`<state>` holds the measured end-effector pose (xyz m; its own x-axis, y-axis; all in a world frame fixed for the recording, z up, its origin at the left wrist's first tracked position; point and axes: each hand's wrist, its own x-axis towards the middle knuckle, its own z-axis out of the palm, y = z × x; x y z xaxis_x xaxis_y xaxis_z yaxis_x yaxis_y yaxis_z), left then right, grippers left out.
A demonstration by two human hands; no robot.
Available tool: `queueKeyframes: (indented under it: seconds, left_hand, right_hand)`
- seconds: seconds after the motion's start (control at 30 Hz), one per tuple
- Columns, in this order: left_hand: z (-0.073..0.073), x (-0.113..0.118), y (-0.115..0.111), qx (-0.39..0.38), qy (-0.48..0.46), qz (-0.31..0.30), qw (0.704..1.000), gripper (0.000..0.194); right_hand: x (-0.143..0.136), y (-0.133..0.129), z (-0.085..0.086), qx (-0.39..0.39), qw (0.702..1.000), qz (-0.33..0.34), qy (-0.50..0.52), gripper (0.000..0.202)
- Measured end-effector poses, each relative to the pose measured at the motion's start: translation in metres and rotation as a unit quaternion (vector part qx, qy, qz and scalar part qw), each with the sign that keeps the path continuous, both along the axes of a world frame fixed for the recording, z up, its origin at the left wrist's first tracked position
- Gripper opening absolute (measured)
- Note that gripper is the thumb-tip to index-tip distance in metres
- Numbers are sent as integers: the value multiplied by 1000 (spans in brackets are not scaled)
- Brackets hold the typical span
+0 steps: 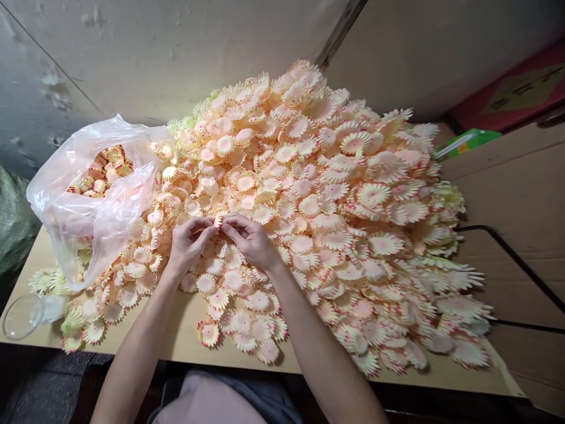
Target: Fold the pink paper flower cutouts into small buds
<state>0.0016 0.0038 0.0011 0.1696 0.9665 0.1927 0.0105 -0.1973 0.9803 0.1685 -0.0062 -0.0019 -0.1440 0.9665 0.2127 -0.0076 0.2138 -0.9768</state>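
Between my fingertips is a small cream flower piece (219,220) with reddish petal tips, curled up at its edges. My left hand (191,237) pinches it from the left, thumb and forefinger closed. From the other side my right hand (250,237) grips it with thumb and fingers together. Both hands hover over a large heap of flat petal discs (309,206), pale cream to pink with serrated, red-tipped edges. One disc with redder tips (208,333) lies at the heap's front edge, below my hands.
A translucent plastic bag (88,218) at the left holds several curled flower pieces (108,171). A clear round lid or dish (23,318) sits at the table's left corner. Cardboard (521,224) stands at the right with a green packet (470,143) behind the heap. A wall backs the table.
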Motion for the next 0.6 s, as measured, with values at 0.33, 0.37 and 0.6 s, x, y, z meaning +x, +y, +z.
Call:
queueKeyframes:
  seconds: [0.33,0.37,0.6]
  left_hand:
    - [0,1,0,1,13,16,1000,22]
    - [0,1,0,1,13,15,1000,22]
    - [3,-1,0,0,13,-3,1000,22]
  right_hand:
    - [-1,-1,1,4,1000,13,6,17]
    - [-1,-1,0,1,1000,14,7,17]
    - [-1,0,-2,-14,999,26,28,18]
